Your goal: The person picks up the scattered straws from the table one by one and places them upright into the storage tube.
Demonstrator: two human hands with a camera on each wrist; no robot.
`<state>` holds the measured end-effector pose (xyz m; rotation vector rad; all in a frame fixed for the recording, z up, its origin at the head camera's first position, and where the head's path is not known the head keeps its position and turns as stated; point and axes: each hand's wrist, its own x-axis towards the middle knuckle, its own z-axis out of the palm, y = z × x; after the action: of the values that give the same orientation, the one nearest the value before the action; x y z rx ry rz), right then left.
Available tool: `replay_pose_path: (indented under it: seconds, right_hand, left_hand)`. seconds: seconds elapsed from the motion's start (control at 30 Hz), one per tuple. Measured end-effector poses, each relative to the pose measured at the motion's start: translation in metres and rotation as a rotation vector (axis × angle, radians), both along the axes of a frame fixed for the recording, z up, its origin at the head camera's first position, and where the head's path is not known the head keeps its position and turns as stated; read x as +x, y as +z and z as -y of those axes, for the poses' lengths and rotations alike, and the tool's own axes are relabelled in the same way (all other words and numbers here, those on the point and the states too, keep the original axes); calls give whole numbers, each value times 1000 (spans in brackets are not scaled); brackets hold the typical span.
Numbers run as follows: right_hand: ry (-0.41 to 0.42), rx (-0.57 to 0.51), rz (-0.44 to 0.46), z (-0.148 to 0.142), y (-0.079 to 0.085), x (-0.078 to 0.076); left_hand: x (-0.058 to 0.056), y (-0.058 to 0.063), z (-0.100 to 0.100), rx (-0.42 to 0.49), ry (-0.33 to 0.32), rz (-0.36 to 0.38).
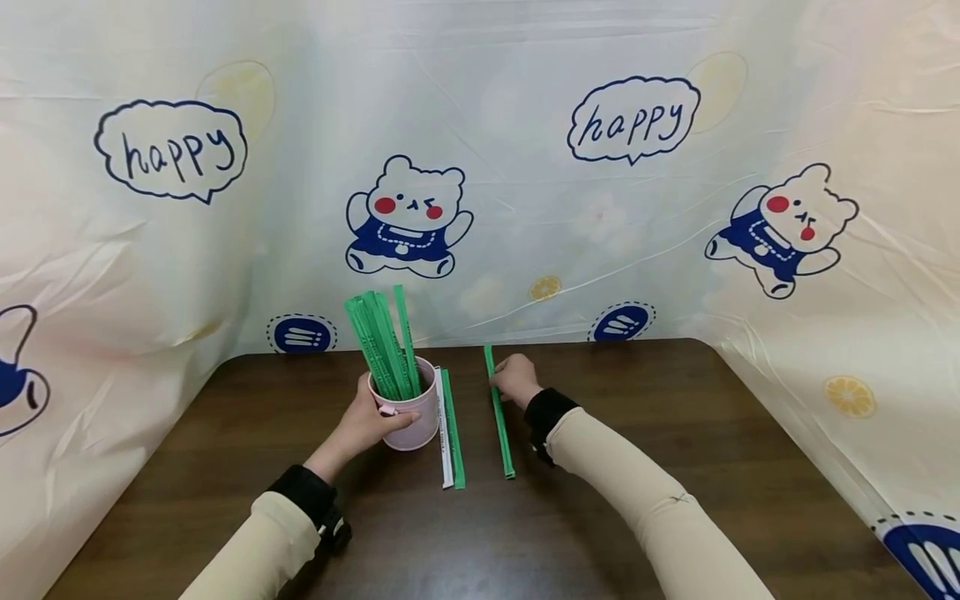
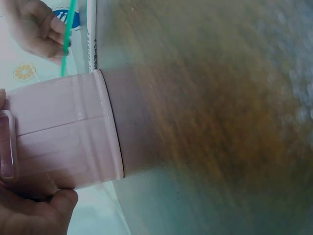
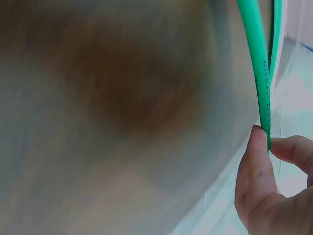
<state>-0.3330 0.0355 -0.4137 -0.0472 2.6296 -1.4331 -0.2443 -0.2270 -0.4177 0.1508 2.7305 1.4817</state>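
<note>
A small pink bucket (image 1: 411, 429) stands upright on the table, holding a bunch of green wrapped straws (image 1: 381, 342). My left hand (image 1: 369, 423) grips the bucket from its left side, the thumb across its front near the small handle. To the right, my right hand (image 1: 516, 379) pinches a single green wrapped straw (image 1: 500, 429) between thumb and fingertips. In the right wrist view, dark print shows along this straw (image 3: 261, 81). Between the bucket and that straw, a white wrapped straw (image 1: 446, 442) and another green wrapped straw (image 1: 454, 442) lie side by side.
The brown wooden table (image 1: 600, 533) has its back edge close behind the bucket. A pale curtain (image 1: 525, 225) printed with bears and lemon slices hangs behind and at both sides of it.
</note>
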Motion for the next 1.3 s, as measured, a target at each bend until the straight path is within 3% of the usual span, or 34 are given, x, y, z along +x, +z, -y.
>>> replay_pose_path:
  seconds: [0.27, 0.53, 0.73, 1.03, 1.17, 1.3]
  right_hand:
    - [-94, -14, -139, -25, 31, -16]
    - [-117, 29, -287, -38, 67, -26]
    - [-89, -27, -368, -37, 102, -28]
    - [-11, -130, -482, -17, 167, -30]
    - [-28, -174, -506, 2, 178, -30]
    - [-35, -237, -519, 27, 179, -25]
  left_hand:
    - [1, -4, 3, 2, 4, 15]
    - [4, -9, 4, 11, 5, 24]
    - [6, -12, 3, 13, 6, 17]
    - [2, -6, 4, 20, -9, -13]
    - [-1, -4, 5, 10, -17, -22]
    - [-3, -1, 3, 12, -31, -13]
